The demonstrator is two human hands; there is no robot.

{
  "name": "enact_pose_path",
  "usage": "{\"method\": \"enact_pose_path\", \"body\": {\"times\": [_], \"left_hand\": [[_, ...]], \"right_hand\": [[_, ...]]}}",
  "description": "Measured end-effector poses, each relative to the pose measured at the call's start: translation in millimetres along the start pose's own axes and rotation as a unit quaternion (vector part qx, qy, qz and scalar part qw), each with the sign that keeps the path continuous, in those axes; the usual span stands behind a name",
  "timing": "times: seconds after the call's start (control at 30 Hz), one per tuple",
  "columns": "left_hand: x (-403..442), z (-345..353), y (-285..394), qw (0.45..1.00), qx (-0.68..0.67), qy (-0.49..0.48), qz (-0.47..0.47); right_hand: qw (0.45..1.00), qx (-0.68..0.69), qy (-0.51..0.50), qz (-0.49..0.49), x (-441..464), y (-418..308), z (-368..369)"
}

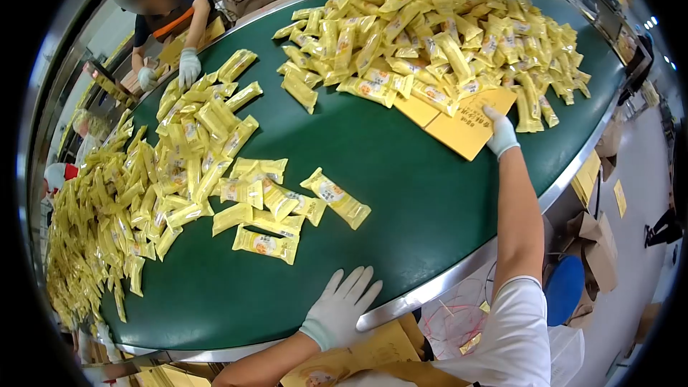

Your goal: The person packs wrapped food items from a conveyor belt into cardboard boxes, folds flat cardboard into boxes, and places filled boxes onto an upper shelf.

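My right hand (502,132), in a white glove, reaches across the green table and grips the right edge of a printed yellow carton (462,135). The carton lies against the near side of a large heap of yellow wrapped packets (437,36), and some packets rest over its far part. Near the metal rim, my left hand (342,308), also gloved, is spread with its palm down over the green surface, holding nothing. Beyond its fingertips are several loose packets, among them a single packet (335,198) and another packet (265,244).
A second dense heap of packets (107,215) covers the left side. Across the table, a co-worker's gloved hand (189,68) touches packets. The metal rim (444,283) curves along my side. A blue stool (565,290) and cardboard boxes (593,251) stand at right below the table.
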State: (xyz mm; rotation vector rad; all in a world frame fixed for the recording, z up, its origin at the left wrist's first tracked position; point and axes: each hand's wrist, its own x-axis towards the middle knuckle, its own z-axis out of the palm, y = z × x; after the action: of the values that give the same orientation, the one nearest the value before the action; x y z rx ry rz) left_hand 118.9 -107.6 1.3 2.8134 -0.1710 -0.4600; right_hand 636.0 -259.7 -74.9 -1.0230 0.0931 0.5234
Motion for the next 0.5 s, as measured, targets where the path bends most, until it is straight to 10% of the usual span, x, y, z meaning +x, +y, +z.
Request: {"method": "enact_pose_path", "body": {"times": [0.5], "left_hand": [[-10, 4, 1, 0.998, 0.012, 0.056, 0.008]], "right_hand": [[0.977, -0.069, -0.182, -0.085, -140, 58, 52]]}}
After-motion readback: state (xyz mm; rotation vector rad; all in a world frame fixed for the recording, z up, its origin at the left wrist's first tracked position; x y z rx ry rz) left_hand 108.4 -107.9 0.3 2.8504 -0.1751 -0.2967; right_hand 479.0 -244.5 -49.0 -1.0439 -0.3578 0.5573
